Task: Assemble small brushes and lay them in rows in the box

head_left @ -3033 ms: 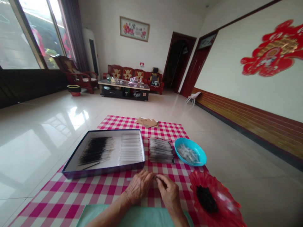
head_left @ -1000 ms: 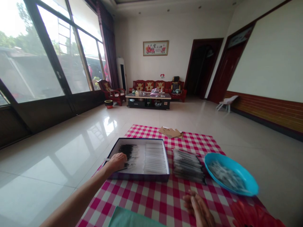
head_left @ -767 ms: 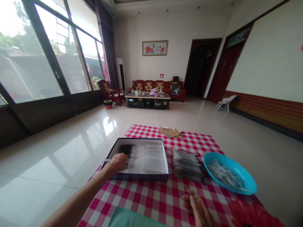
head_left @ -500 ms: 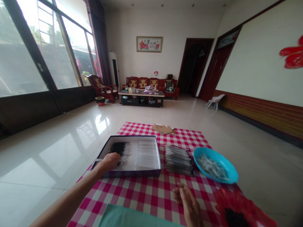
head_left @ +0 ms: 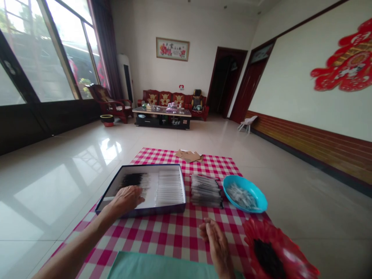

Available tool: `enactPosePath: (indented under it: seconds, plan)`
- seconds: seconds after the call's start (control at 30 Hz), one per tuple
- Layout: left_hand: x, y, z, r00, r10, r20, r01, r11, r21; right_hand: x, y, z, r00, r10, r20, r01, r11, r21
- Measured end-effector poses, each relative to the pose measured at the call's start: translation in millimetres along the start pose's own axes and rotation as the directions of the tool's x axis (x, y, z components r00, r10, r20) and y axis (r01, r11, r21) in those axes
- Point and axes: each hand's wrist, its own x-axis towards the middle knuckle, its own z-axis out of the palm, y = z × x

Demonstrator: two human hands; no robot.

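1. Beside the left wrist, a smooth white tube [head_left: 108, 198] is sticking out; cannot tell whether the palm is gripping it.
2. Left hand [head_left: 128, 198]: reaching palm-down over a shallow, dark-walled box [head_left: 162, 209], fingers bending partway; fingertips blurring, so contact is not showing.
3. Just beyond those fingers, inside the box, thin black rods [head_left: 132, 179] are lying close-packed; judging these as stock left.
4. Right of those fingers, same box, clear straight tubes [head_left: 170, 188] are lying in a neat parallel row.
5. Between the hands, farther out, dark-ended translucent sticks [head_left: 205, 192] are resting stacked on checked cloth [head_left: 168, 228]; possibly the done portion, suggesting work is running partway.
6. Right hand [head_left: 216, 240]: curling loosely, about half open, holding nothing visible.
7. Beyond it, rightward, a glossy blue bowl [head_left: 257, 192] is containing whitish, narrow pieces [head_left: 241, 195], probably unused.
8. Right of it, a shiny red petal-edged dish [head_left: 293, 248] is holding a black mass [head_left: 269, 259]; pieces indistinct.
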Motion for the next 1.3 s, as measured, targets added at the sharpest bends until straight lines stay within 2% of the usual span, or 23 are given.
enactPosePath:
  seconds: [0.07, 0.13, 0.2, 0.27, 0.37, 0.47, 0.53, 0.57, 0.6, 0.67, 0.73, 0.77, 0.8, 0.83, 0.9, 0.97, 1.0, 1.07, 1.13, 1.17, 1.23, 1.3]
  plan:
    - [-13, 30, -12.5, 0.998, 0.055, -0.038, -0.056, 0.998, -0.007, -1, -1, 2, 1.000, 0.015, -0.010, -0.015, 1.000, 0.008]
    - [-27, 63, -16.1, 0.992, 0.114, -0.060, -0.117, 0.991, -0.061, -1, -1, 3, 0.999, 0.029, -0.027, -0.029, 1.000, 0.010]
    - [-39, 94, -7.1, 0.972, 0.225, -0.066, -0.233, 0.962, -0.146, -1, -2, 4, 0.999, 0.024, -0.042, -0.025, 1.000, -0.015]
    - [-47, 119, 11.8, 0.934, 0.346, -0.090, -0.357, 0.917, -0.181, 0, -3, 3, 0.999, 0.010, -0.043, -0.012, 0.998, -0.061]
    - [-54, 141, 38.3, 0.875, 0.468, -0.124, -0.484, 0.858, -0.175, 0, -6, 2, 0.999, 0.009, -0.040, -0.013, 0.995, -0.095]
    - [-62, 153, 39.0, 0.848, 0.493, -0.194, -0.529, 0.785, -0.322, -2, -9, 6, 1.000, 0.021, 0.016, -0.020, 0.996, -0.092]
    - [-67, 158, 26.4, 0.802, 0.526, -0.283, -0.591, 0.631, -0.502, -5, -11, 13, 0.995, 0.033, 0.097, -0.027, 0.998, -0.061]
    - [-69, 161, 19.2, 0.786, 0.524, -0.328, -0.599, 0.516, -0.612, -7, -12, 18, 0.989, 0.047, 0.142, -0.043, 0.999, -0.034]
    - [-70, 164, 13.0, 0.790, 0.496, -0.362, -0.571, 0.379, -0.728, -10, -13, 23, 0.980, 0.067, 0.185, -0.068, 0.998, 0.000]
    - [-69, 167, 6.5, 0.860, 0.365, -0.356, -0.402, 0.057, -0.914, -15, -16, 32, 0.957, 0.111, 0.267, -0.140, 0.986, 0.093]
    - [-64, 168, 9.4, 0.938, 0.219, -0.270, -0.215, -0.246, -0.945, -18, -19, 36, 0.935, 0.142, 0.324, -0.216, 0.955, 0.204]
    - [-60, 167, 13.7, 0.959, 0.159, -0.236, -0.169, -0.349, -0.922, -19, -20, 37, 0.932, 0.151, 0.329, -0.242, 0.936, 0.257]
    - [-56, 164, 19.2, 0.971, 0.107, -0.214, -0.153, -0.407, -0.900, -19, -20, 36, 0.935, 0.160, 0.318, -0.259, 0.918, 0.300]
    - [-53, 161, 25.6, 0.979, 0.066, -0.195, -0.150, -0.424, -0.893, -18, -20, 34, 0.942, 0.171, 0.290, -0.266, 0.906, 0.329]
    - [-48, 154, 39.5, 0.989, 0.009, -0.146, -0.132, -0.364, -0.922, -15, -18, 28, 0.959, 0.190, 0.208, -0.253, 0.906, 0.338]
    - [-45, 147, 52.6, 0.997, -0.035, -0.073, -0.079, -0.218, -0.973, -12, -14, 22, 0.973, 0.192, 0.130, -0.222, 0.930, 0.294]
    - [-45, 144, 58.1, 0.997, -0.055, -0.047, -0.053, -0.112, -0.992, -10, -12, 20, 0.978, 0.188, 0.095, -0.206, 0.944, 0.258]
    - [-44, 139, 65.1, 0.995, -0.076, -0.062, -0.048, 0.180, -0.982, -8, -9, 16, 0.984, 0.173, 0.041, -0.177, 0.969, 0.175]
    - [-46, 135, 65.8, 0.991, -0.016, -0.133, -0.106, 0.515, -0.851, -6, -8, 13, 0.989, 0.148, -0.005, -0.147, 0.984, 0.103]
    - [-47, 134, 64.2, 0.986, 0.047, -0.157, -0.150, 0.650, -0.745, -6, -9, 11, 0.991, 0.133, -0.021, -0.131, 0.989, 0.075]
    - [-50, 134, 59.4, 0.973, 0.161, -0.162, -0.224, 0.815, -0.535, -4, -11, 7, 0.994, 0.101, -0.047, -0.100, 0.994, 0.033]
    - [-54, 138, 56.6, 0.969, 0.190, -0.157, -0.238, 0.887, -0.396, -3, -12, 4, 0.995, 0.074, -0.065, -0.074, 0.997, 0.002]
